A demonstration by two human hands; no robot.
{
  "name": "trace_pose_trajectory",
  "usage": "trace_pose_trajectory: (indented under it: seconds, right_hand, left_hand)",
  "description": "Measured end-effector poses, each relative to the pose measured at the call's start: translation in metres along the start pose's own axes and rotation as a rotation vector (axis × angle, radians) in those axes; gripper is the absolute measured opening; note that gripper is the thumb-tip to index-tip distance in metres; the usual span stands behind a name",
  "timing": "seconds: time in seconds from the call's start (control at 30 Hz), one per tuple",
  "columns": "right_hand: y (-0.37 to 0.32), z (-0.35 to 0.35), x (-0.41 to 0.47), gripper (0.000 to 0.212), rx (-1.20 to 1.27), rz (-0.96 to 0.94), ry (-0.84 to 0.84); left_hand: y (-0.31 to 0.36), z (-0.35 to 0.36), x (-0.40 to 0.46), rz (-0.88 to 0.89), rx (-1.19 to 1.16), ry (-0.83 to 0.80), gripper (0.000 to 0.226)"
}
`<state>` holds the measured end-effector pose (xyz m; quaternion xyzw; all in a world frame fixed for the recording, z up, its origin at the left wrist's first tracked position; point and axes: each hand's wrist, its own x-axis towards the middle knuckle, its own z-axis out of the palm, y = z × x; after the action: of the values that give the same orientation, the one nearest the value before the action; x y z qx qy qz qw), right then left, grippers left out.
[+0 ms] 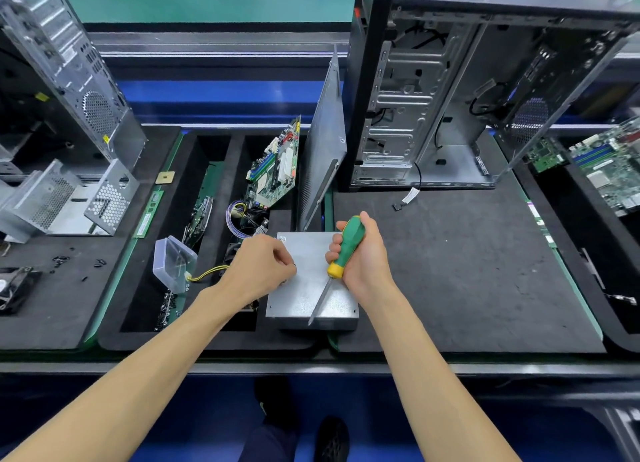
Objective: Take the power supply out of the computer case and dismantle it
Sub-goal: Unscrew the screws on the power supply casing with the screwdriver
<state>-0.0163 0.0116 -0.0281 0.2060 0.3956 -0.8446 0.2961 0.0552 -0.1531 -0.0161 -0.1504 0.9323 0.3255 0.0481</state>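
The grey metal power supply (310,288) lies flat on the black foam mat near the front edge. My right hand (363,257) grips a green and yellow screwdriver (343,250); its blade slants down over the box's top. My left hand (263,267) rests at the box's left edge with fingers curled, pinching something small and dark that I cannot make out. The open computer case (450,91) stands upright behind the mat, its inside bare.
A loose side panel (325,143) leans against the case. Left of it, a foam tray (194,337) holds a motherboard (277,171), cables and a clear plastic box (173,264). More cases and metal brackets (62,198) stand far left, boards far right.
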Motion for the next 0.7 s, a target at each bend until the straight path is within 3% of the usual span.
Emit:
trace_pose_trajectory:
  seconds: [0.13,0.33,0.57,0.7]
  right_hand:
    - [-0.022,-0.017,-0.001,0.042,0.032,-0.008,-0.011]
    - [-0.060,-0.057,-0.006,0.043,-0.076,-0.096,0.096]
    - [-0.067,-0.096,-0.016,0.044,-0.292,-0.090,0.244]
    - [-0.067,-0.098,-0.012,0.045,-0.358,-0.058,0.274]
  left_hand:
    - [0.021,-0.002,0.002,0.015,-0.108,-0.011,0.017]
    - [0.095,0.031,0.009,0.204,-0.168,-0.033,0.015]
    - [0.138,0.083,0.039,0.294,0.034,-0.179,0.014]
    - [0.138,0.086,0.069,0.259,0.126,-0.174,0.012]
